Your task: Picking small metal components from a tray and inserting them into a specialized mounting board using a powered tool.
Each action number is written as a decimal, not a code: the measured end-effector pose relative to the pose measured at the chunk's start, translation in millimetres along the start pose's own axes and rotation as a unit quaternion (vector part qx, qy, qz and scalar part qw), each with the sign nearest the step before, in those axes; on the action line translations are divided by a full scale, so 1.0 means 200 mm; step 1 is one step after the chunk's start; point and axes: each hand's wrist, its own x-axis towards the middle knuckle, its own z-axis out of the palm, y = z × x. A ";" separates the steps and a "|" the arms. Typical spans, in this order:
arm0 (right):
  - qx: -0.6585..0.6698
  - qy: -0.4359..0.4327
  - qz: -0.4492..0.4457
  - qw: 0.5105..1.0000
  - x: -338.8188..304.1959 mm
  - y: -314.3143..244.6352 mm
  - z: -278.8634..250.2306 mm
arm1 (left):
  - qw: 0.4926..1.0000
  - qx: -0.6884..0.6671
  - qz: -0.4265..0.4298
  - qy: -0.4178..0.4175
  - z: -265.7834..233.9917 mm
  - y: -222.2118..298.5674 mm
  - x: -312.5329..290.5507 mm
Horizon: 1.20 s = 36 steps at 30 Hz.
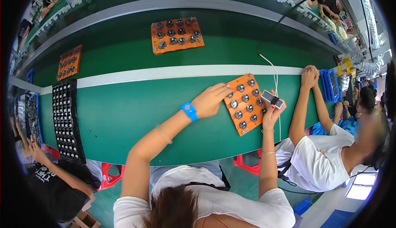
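An orange board (256, 114) with rows of round metal parts lies slightly turned on the green table in front of me. My left hand (211, 101), with a blue wristband, reaches to its upper left edge, the fingertips curled over the corner beside a metal part. At the opposite edge my right hand (272, 113) grips a small white rectangular device (269, 96) with a dark band, tilted just above the board. A white cable (275, 72) runs near the device; where it joins is hard to make out.
Another loaded orange board (177, 35) lies beyond the white strip (136, 75), and a further orange board (69, 63) sits far left. A black tray (66, 121) of small parts stands at left. On the right, a co-worker's clasped hands (309, 77) rest near blue bins (330, 85).
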 end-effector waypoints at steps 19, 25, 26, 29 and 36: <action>0.214 -0.156 0.056 0.963 -0.16 -0.45 0.75 | 0.935 0.054 -0.282 0.210 -0.31 0.67 -0.95; 0.244 -0.166 0.168 0.941 -0.22 -0.60 0.67 | 0.954 0.160 -0.216 0.136 -0.43 0.43 -0.75; 0.236 -0.178 0.162 0.941 -0.24 -0.62 0.64 | 0.955 0.159 -0.221 0.118 -0.41 0.40 -0.75; 0.241 -0.198 0.160 0.937 -0.33 -0.70 0.60 | 0.958 0.132 -0.227 0.113 -0.44 0.38 -0.73; 0.187 -0.294 0.098 0.932 -0.38 -0.87 0.62 | 0.967 0.024 -0.200 0.154 -0.42 0.57 -0.62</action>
